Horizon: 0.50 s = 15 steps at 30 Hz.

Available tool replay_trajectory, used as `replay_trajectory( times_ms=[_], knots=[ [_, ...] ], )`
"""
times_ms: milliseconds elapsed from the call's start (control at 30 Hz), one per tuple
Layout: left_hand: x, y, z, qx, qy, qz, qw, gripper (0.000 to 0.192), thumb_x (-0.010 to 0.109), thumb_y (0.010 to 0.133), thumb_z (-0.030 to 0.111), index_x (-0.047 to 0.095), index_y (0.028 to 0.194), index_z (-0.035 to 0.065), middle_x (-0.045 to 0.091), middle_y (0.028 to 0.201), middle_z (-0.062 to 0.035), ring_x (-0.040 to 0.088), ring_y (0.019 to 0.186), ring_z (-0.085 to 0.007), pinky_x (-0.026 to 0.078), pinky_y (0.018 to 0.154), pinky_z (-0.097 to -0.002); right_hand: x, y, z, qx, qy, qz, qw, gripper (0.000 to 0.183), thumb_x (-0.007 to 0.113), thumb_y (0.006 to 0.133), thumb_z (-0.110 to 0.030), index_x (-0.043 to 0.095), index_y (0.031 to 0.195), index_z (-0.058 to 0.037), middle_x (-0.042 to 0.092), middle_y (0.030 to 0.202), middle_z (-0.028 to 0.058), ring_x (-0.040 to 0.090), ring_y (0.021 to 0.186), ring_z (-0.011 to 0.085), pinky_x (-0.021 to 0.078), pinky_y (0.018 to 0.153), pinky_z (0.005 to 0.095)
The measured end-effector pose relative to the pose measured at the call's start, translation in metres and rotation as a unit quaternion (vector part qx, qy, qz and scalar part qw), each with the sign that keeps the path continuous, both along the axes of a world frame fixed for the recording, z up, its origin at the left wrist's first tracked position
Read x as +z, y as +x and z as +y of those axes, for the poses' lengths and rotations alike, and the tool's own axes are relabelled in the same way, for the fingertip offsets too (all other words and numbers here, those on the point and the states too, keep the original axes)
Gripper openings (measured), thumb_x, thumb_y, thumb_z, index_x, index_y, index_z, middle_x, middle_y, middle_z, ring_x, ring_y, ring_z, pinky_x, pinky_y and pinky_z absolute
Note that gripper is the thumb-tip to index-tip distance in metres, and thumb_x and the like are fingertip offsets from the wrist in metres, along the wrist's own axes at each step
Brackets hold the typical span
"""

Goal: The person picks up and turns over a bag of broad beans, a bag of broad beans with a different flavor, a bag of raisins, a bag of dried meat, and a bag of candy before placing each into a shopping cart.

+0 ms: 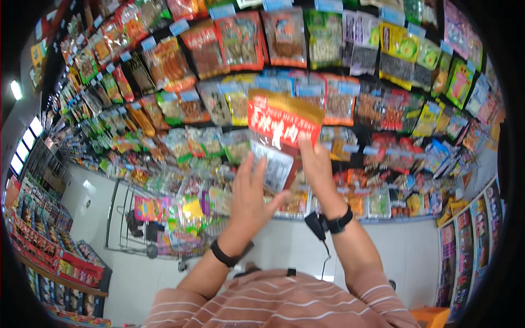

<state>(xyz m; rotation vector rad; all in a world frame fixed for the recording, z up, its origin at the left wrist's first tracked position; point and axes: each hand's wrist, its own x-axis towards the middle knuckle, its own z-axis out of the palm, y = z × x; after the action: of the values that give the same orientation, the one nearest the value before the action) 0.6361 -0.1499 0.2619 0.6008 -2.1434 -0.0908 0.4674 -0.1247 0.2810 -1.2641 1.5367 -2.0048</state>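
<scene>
A red and gold snack pouch (272, 121) with a clear lower part is tilted in front of the shelves. My right hand (318, 168) grips its right side, with the thumb or a finger on the red panel. White label paper (275, 166) covers part of the lower pouch and bears print. Beside the lower left of the pouch is my left hand (251, 201), its fingers spread and the fingertips overlapping the label's edge. Whether they touch it is hard to tell. Black bands circle both wrists.
Curved rows of bagged snacks (242, 41) with blue price tags fill the shelves ahead. A metal shopping cart (117, 217) holding bright packages (180, 213) stands at left. Display racks (465, 246) stand at right, and red-fronted shelves (53, 254) at far left. Pale floor tiles (393, 246) lie below.
</scene>
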Motion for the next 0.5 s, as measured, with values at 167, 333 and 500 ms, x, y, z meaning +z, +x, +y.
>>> replay_trajectory(
  times_ms=[167, 333, 500],
  knots=[
    [-0.005, -0.013, 0.007, -0.009, 0.093, 0.008, 0.996, 0.105, 0.081, 0.063, 0.034, 0.019, 0.139, -0.0029, 0.019, 0.141, -0.0301, 0.027, 0.13, -0.0441, 0.029, 0.105, -0.0462, 0.02, 0.017, 0.02, 0.018, 0.028, 0.094, 0.995, 0.042, 0.042, 0.096, -0.033, 0.059, 0.086, 0.0041, 0.056, 0.066, 0.0135, 0.051, 0.063, 0.0192, 0.0423, 0.06, 0.0362],
    [-0.008, -0.029, -0.008, -0.074, 0.074, 0.111, 0.988, 0.081, 0.07, 0.076, 0.014, 0.02, 0.138, -0.0034, 0.029, 0.137, -0.0274, 0.035, 0.127, -0.0397, 0.035, 0.102, -0.043, 0.05, 0.038, 0.034, 0.022, -0.009, 0.268, 0.963, 0.035, 0.052, 0.09, -0.028, 0.057, 0.104, 0.0045, 0.06, 0.095, 0.0247, 0.059, 0.084, 0.0371, 0.0455, 0.071, 0.043],
    [0.002, -0.038, -0.012, -0.348, 0.412, 0.407, 0.737, 0.042, 0.054, 0.089, 0.02, 0.041, 0.124, 0.0008, 0.053, 0.114, -0.0095, 0.055, 0.103, -0.0174, 0.046, 0.085, -0.0293, 0.045, 0.045, 0.038, -0.052, -0.105, 0.423, 0.898, 0.037, 0.059, 0.086, -0.024, 0.057, 0.11, 0.0037, 0.061, 0.1, 0.0206, 0.061, 0.088, 0.0339, 0.0477, 0.077, 0.0361]
  ],
)
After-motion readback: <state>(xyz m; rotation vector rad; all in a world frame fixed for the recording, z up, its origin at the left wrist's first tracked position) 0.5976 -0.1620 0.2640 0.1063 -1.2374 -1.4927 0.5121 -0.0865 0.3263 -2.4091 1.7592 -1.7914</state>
